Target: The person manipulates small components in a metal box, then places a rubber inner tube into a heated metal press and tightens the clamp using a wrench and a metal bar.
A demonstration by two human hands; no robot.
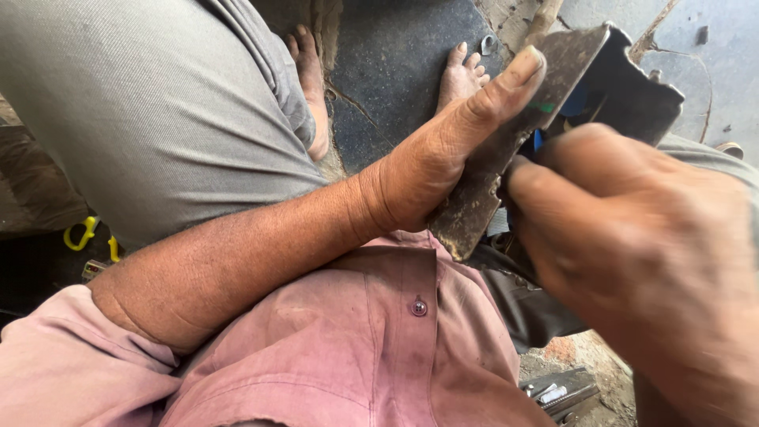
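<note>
Hands meet over a dark, rusty, bent sheet-metal piece (506, 150) that runs from the centre of the frame up towards the upper right. The left hand (443, 150) comes in from the lower left on a bare forearm; its palm lies against the near face of the metal and its thumb stretches up along the plate's edge, so its grip is clenched on that piece. The right hand (656, 261) fills the right side of the frame, blurred; its fingers curl in towards the plate's right edge and touch it near the middle, but whether they actually clasp the metal or something small behind it I cannot tell. A bit of blue shows between the plate and the right hand's knuckles, too hidden to identify.

Below the hands lies the front of a faded pink buttoned shirt (371, 340). A grey trouser leg (158, 103) covers the upper left. Two bare feet (462, 75) rest on a dark rubber mat (395, 71) at the top centre, well beyond the metal piece. A yellow plastic-handled tool (79, 233) lies at the left edge, and some small dark metal parts (557, 391) sit on the ground at the lower right.
</note>
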